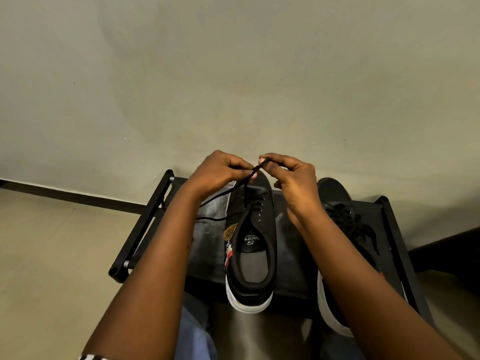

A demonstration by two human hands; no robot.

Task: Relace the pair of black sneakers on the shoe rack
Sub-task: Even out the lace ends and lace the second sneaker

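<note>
Head view: lace [255, 168] pinched taut betw. curled fingers of left hand [220, 170] & right hand [291, 175], above toe of sneaker [253, 245] on shoe rack [145, 224]. Both ends should be evened, w/o twist, before next eyelets [259, 216] are threaded.

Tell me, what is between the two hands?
A short stretch of black shoelace, pinched by the left hand and the right hand just above the toe of the half-laced sneaker. The head view shows it.
</note>
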